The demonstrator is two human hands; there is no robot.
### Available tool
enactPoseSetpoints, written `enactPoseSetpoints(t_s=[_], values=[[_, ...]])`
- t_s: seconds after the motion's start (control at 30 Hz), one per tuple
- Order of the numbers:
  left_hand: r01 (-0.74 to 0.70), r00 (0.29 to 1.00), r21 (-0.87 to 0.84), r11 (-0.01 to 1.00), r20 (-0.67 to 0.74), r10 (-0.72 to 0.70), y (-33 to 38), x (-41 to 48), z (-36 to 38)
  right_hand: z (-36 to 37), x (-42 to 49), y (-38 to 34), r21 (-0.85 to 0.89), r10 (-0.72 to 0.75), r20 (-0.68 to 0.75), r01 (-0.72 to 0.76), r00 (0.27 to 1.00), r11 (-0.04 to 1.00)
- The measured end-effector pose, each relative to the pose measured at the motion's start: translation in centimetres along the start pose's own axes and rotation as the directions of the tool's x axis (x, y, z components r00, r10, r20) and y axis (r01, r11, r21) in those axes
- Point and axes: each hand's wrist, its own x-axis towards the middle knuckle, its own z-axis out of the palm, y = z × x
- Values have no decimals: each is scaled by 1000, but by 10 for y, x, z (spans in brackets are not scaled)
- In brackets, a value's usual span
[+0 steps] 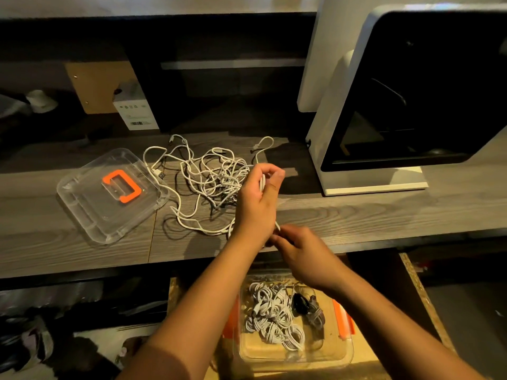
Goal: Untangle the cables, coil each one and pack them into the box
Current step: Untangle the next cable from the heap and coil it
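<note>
A clear lid [82, 204] lies left on the counter [356, 215], the tangled cables [216, 176] just right of it. The left hand [258, 198] has its fingers curled round one white cable [262, 185]; the right hand [304, 256] has its fingers pinching it lower down. Nearer, the box [340, 355] holds coiled cables [274, 316].
</note>
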Motion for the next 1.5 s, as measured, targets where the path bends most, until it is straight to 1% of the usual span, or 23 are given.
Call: enactPoseSetpoints(t_s=[0.07,0.13,0.2,0.27,0.33,0.43,0.53,0.63,0.7,0.73,0.8,0.83,0.9,0.97,1.0,1.07,1.13,1.17,1.23,1.3,1.37,1.4,1.5], values=[[-146,989,282,948,63,133,-11,4,-2,-2,-1,-4,-61,-70,23,71,997,996],[-239,971,524,818,107,214,-20,11,-8,-7,-3,-9,-134,-95,68,104,993,986],[-233,972,669,706,168,162,-23,17,-16,-17,-4,-11,-218,-84,112,107,990,970],[-204,968,773,601,252,3,-26,17,-23,-30,-5,-13,-302,-53,134,92,990,949],[-210,943,804,557,317,-103,-26,14,-28,-44,-5,-12,-365,-36,122,79,992,928],[-236,909,800,551,383,-166,-28,8,-33,-63,-4,-7,-431,-16,19,22,1000,902],[-224,865,787,575,432,-254,-28,5,-37,-81,-5,-2,-426,-19,-33,3,999,905],[-274,819,808,521,480,-314,-26,0,-36,-95,-2,3,-414,-45,-52,19,998,910],[-275,780,765,582,531,-331,-27,-2,-34,-99,2,8,-383,-56,-119,6,991,924],[-210,767,713,669,545,-340,-29,-3,-32,-99,5,11,-352,-54,-174,-11,983,936],[98,749,487,868,538,-386,-29,-6,-26,-94,9,18,-268,-32,-277,-45,960,962],[234,751,330,914,536,-386,-27,-8,-23,-90,10,21,-203,-8,-309,-57,951,978],[333,795,69,941,515,-319,-18,-12,-16,-75,10,25,-5,79,-317,-85,945,996],[320,849,-129,938,478,-224,-7,-15,-9,-55,7,23,219,177,-255,-122,951,968],[319,875,-215,923,441,-199,-3,-15,-4,-45,5,20,289,213,-216,-146,953,946],[316,920,-340,886,337,-199,3,-15,6,-25,1,14,325,232,-132,-179,964,928],[244,961,-307,920,204,-186,2,-14,12,-10,-2,7,350,187,-13,-170,982,921],[179,978,-204,963,143,-151,-2,-11,12,-4,-5,4,347,143,44,-149,989,926],[55,996,31,998,74,-57,-11,-5,9,1,-7,1,191,3,84,-19,996,981],[41,990,161,986,126,-61,-17,0,3,0,-5,3,-53,-139,56,142,989,988],[130,956,242,962,226,-186,-19,-1,0,-7,-3,5,-269,-244,35,244,969,932],[180,923,277,944,285,-260,-17,-2,-2,-12,-3,5,-326,-288,23,280,957,903],[303,802,267,915,447,-396,-13,-10,-9,-26,-5,4,-238,-360,-95,329,928,914]])
